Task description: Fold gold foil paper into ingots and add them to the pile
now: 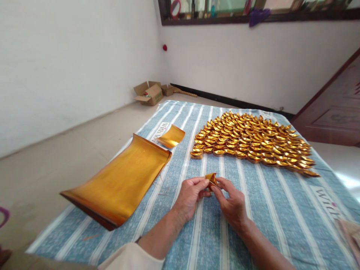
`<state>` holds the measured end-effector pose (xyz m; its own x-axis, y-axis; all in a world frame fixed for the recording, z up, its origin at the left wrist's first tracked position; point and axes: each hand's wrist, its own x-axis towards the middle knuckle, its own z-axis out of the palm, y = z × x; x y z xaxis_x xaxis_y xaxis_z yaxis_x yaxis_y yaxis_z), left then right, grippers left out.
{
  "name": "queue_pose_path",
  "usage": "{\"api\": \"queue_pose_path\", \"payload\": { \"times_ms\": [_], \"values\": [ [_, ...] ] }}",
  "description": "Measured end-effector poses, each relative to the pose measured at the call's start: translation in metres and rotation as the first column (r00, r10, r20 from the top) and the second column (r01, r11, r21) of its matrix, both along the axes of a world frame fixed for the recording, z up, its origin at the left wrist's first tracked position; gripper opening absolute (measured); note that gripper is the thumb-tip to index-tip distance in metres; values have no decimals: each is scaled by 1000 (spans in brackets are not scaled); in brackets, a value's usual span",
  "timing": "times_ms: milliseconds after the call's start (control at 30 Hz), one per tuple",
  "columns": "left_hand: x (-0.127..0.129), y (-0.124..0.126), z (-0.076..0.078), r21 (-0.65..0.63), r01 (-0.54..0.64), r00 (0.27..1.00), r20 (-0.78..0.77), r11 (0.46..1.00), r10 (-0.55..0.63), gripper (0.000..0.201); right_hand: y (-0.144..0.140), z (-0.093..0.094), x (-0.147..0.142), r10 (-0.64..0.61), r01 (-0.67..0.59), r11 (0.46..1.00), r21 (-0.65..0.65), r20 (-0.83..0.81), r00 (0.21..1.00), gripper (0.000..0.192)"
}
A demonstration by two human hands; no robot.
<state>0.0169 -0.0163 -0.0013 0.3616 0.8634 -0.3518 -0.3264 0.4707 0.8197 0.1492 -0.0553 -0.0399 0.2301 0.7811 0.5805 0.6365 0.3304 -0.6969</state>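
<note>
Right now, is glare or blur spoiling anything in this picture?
In the head view throughout: glints speckle the folded gold-paper ingots; glare whitens the floor at far right; the door leans, probably wide-angle distortion; the gold paper between left hand and right hand is readable.

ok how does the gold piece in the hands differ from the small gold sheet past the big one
The gold piece is folded into a pointed shape, while the small gold sheet is unfolded and gently curved. The gold piece is pinched between the left hand and right hand; the small gold sheet lies on the striped cloth, untouched. Both have a shiny gold surface.
</note>
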Motion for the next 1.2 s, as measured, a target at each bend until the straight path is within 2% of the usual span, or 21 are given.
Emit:
{"api": "queue_pose_path", "payload": {
  "times_ms": [200,500,733,867,1033,1200],
  "values": [
    [-1,1,-1,-25,55,997,60,998,-54,23,-1,1,0,41,-41,999,2,11,999,19],
    [-3,3,-2,-71,75,987,145,995,-64,19,-2,3,0,90,-90,996,12,24,996,22],
    [-5,6,-3,-152,71,973,227,986,-35,8,-3,1,2,159,-161,987,21,55,986,35],
    [-6,7,-3,-182,87,958,285,980,-32,5,-3,0,1,203,-203,979,17,11,979,37],
    [-7,6,-4,-217,103,950,312,971,-31,6,-5,4,0,210,-211,977,-15,-65,976,37],
    [-6,6,-4,-213,116,947,320,970,-43,6,-7,4,-2,195,-196,980,-17,-32,980,35]
  ]
}}
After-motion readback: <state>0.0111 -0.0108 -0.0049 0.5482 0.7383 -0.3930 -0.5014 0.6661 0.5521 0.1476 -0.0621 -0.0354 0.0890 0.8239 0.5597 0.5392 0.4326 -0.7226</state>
